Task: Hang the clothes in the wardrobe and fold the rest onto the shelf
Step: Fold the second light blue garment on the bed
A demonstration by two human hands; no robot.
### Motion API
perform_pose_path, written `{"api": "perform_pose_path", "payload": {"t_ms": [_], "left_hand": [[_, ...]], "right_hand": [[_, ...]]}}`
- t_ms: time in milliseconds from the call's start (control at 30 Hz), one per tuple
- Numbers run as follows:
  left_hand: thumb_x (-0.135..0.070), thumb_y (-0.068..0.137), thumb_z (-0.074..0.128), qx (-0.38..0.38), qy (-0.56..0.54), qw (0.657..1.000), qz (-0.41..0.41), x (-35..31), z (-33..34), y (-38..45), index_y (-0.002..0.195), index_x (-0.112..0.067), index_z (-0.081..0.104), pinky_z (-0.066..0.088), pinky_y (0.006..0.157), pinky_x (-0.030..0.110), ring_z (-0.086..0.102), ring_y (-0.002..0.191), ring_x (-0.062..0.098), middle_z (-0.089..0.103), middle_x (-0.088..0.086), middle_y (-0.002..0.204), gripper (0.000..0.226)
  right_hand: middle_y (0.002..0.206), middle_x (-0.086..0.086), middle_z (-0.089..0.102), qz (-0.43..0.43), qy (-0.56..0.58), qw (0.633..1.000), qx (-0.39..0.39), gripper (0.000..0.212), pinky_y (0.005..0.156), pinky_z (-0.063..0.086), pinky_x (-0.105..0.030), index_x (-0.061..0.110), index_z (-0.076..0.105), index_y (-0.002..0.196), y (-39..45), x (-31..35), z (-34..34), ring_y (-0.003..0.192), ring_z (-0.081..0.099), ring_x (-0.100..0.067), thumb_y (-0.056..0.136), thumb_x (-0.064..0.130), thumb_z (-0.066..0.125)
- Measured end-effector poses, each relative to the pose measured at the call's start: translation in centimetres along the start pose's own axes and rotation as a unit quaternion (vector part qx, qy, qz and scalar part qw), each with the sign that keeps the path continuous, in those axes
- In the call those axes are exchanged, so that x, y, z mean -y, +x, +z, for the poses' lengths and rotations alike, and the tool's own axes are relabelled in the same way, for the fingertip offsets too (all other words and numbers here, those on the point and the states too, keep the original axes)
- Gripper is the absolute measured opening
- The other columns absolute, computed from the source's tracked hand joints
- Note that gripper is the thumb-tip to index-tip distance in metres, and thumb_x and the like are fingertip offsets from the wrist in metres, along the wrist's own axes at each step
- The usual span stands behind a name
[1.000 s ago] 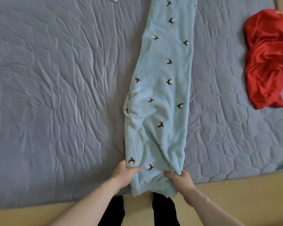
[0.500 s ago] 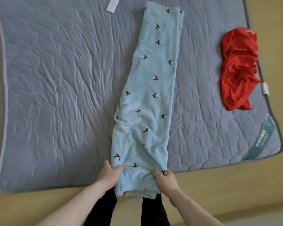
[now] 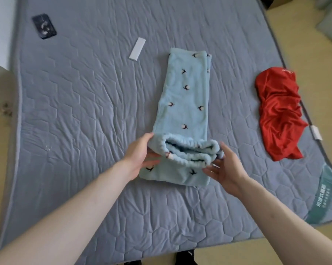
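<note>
A dark card (image 3: 44, 26) and a white strip (image 3: 137, 48) lay far-left on the grey quilted mat (image 3: 69, 111). The left hand (image 3: 140, 155) pinched the blue fleece trousers' (image 3: 184, 104) folded-over waistband; their long axis ran away from the person. The right hand (image 3: 225, 169), fingers straight, touched the waistband's other end. A red garment (image 3: 279, 115) lay crumpled at right.

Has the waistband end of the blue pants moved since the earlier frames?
Yes. The waistband has been lifted from the near edge of the mattress pad and carried away from the person, over the pants, with the left hand and right hand at its sides.
</note>
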State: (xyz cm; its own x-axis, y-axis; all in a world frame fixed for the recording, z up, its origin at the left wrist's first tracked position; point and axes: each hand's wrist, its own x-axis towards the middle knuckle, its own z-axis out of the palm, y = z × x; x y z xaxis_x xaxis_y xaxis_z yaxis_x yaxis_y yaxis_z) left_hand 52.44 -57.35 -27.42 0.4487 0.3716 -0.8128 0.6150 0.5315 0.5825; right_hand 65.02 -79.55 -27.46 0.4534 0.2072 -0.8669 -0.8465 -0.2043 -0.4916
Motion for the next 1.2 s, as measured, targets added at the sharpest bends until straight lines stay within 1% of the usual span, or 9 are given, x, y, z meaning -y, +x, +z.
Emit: {"api": "perform_pose_path", "payload": {"t_ms": [167, 400, 533, 633, 733, 800, 900, 1000, 1200], "left_hand": [[-0.033, 0.103, 0.057, -0.032, -0.009, 0.998, 0.048, -2.6, 1.0, 5.8, 0.139, -0.025, 0.050, 0.059, 0.083, 0.045, 0.071, 0.094, 0.028, 0.068, 0.009, 0.123, 0.037], [-0.036, 0.087, 0.075, -0.160, 0.272, 0.949, 0.005, 6.3, -1.8, 10.0, 0.151, -0.012, 0.044, 0.037, 0.109, 0.032, 0.049, 0.138, 0.027, 0.048, 0.011, 0.152, 0.076], [-0.059, 0.067, 0.083, -0.109, 0.162, 0.976, -0.101, 10.5, -2.7, 11.6, 0.144, -0.020, 0.049, 0.049, 0.102, 0.040, 0.061, 0.120, 0.022, 0.061, -0.001, 0.136, 0.093], [-0.046, 0.072, 0.087, -0.059, 0.017, 0.988, -0.141, 11.7, -2.1, 12.6, 0.133, -0.021, 0.054, 0.058, 0.093, 0.044, 0.067, 0.109, 0.019, 0.069, -0.002, 0.122, 0.074], [-0.043, 0.058, 0.094, -0.057, -0.029, 0.990, -0.126, 11.8, -1.1, 13.3, 0.129, -0.025, 0.060, 0.059, 0.070, 0.032, 0.072, 0.100, 0.020, 0.075, -0.001, 0.114, 0.081], [-0.043, 0.050, 0.094, -0.083, -0.044, 0.989, -0.119, 11.7, -0.5, 13.2, 0.125, -0.023, 0.064, 0.052, 0.060, 0.027, 0.073, 0.096, 0.020, 0.077, 0.000, 0.109, 0.083], [-0.037, 0.052, 0.092, -0.120, -0.046, 0.986, -0.104, 11.6, -0.1, 12.6, 0.111, -0.020, 0.071, 0.049, 0.064, 0.029, 0.075, 0.092, 0.025, 0.079, 0.003, 0.097, 0.065], [-0.031, 0.064, 0.092, -0.140, -0.016, 0.987, -0.077, 11.3, -0.1, 11.0, 0.100, -0.021, 0.071, 0.050, 0.067, 0.029, 0.073, 0.088, 0.022, 0.077, 0.002, 0.094, 0.043], [-0.026, 0.076, 0.088, -0.127, 0.037, 0.988, -0.083, 12.3, -1.0, 5.2, 0.106, -0.018, 0.072, 0.050, 0.067, 0.025, 0.071, 0.090, 0.017, 0.076, 0.000, 0.101, 0.035]], "right_hand": [[0.119, -0.004, 0.072, -0.041, 0.031, 0.998, -0.028, 0.042, 0.066, 0.063, -0.036, 0.024, 0.055, 0.134, 4.7, 2.6, 1.6, 0.096, 0.077, -0.031, 0.102, 0.051, 0.056], [0.152, -0.005, 0.051, -0.025, -0.306, 0.941, -0.140, 0.084, 0.097, 0.051, -0.038, 0.023, 0.032, 0.159, 10.3, -5.0, -1.7, 0.129, 0.059, -0.028, 0.089, 0.041, 0.075], [0.159, -0.003, 0.041, 0.023, -0.290, 0.949, -0.120, 0.104, 0.113, 0.044, -0.044, 0.023, 0.024, 0.161, 12.2, -8.0, -3.2, 0.138, 0.051, -0.027, 0.080, 0.053, 0.081], [0.150, -0.003, 0.051, 0.022, -0.258, 0.960, -0.104, 0.106, 0.109, 0.048, -0.040, 0.023, 0.023, 0.162, 13.6, -8.6, -2.8, 0.129, 0.057, -0.025, 0.079, 0.054, 0.081], [0.140, 0.001, 0.059, 0.009, -0.255, 0.962, -0.095, 0.116, 0.104, 0.053, -0.045, 0.029, 0.029, 0.160, 14.5, -8.6, -2.4, 0.117, 0.064, -0.022, 0.064, 0.064, 0.083], [0.133, 0.001, 0.063, 0.025, -0.239, 0.966, -0.095, 0.107, 0.095, 0.058, -0.043, 0.026, 0.039, 0.155, 14.9, -8.4, -2.3, 0.111, 0.067, -0.023, 0.065, 0.061, 0.084], [0.110, -0.001, 0.073, 0.037, -0.222, 0.972, -0.074, 0.056, 0.074, 0.058, -0.034, 0.018, 0.065, 0.129, 14.0, -7.7, -1.9, 0.096, 0.071, -0.022, 0.081, 0.042, 0.083], [0.099, 0.003, 0.073, 0.004, -0.221, 0.972, -0.082, 0.031, 0.062, 0.051, -0.028, 0.020, 0.071, 0.114, 12.0, -7.3, -1.9, 0.086, 0.069, -0.016, 0.087, 0.034, 0.078], [0.098, 0.000, 0.072, 0.009, -0.222, 0.970, -0.096, 0.024, 0.061, 0.049, -0.029, 0.017, 0.069, 0.112, 6.7, -9.6, -2.5, 0.084, 0.068, -0.017, 0.091, 0.027, 0.073]]}}
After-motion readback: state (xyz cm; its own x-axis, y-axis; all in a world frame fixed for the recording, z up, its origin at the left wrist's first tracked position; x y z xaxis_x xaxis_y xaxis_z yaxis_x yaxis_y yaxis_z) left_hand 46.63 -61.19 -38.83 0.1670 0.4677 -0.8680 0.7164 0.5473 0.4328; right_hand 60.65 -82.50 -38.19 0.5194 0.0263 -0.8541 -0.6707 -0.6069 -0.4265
